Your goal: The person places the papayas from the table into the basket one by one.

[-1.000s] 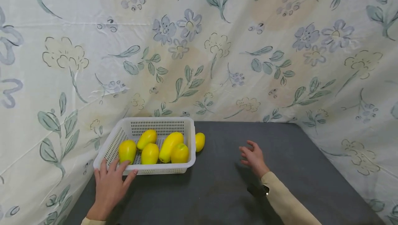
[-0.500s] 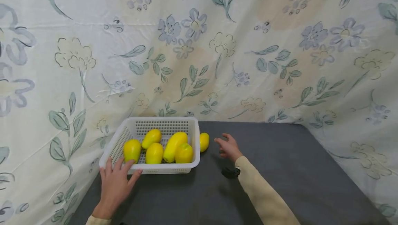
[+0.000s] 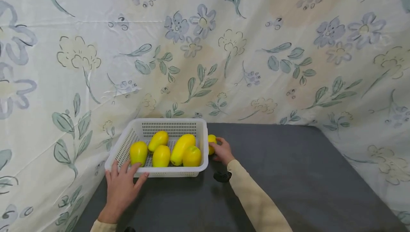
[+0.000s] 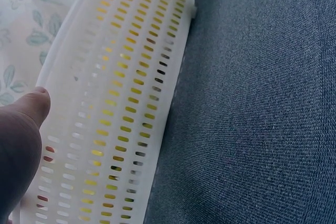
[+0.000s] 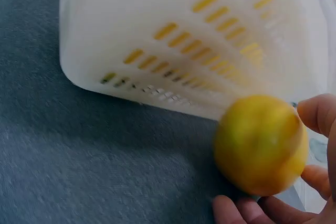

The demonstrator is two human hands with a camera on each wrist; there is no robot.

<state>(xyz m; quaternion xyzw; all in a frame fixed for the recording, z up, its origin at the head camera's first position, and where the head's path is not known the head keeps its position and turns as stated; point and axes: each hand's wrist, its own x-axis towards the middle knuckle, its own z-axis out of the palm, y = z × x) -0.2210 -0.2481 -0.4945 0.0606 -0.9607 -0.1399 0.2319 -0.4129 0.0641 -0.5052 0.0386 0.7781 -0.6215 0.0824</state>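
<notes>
A white plastic basket [image 3: 157, 170] stands on the dark table with several yellow mangoes inside, one of them a long mango [image 3: 183, 149]. My left hand [image 3: 121, 191] holds its near-left rim, fingers over the inside and thumb outside; the left wrist view shows the thumb [image 4: 35, 104] against the slotted wall. Just outside the right wall sits another mango [image 3: 211, 140]. My right hand [image 3: 224, 151] has its thumb and fingers round this mango, which touches or nearly touches the basket in the right wrist view. Part of it is hidden by the hand in the head view.
A dark grey cloth-like surface [image 3: 288, 175] covers the table and stretches to the right. Floral curtain [image 3: 224, 64] hangs behind and along both sides, close to the basket's left and back.
My right hand has moved left across the table to the mango outside the basket and its fingers have come round it. My left hand stays on the rim.
</notes>
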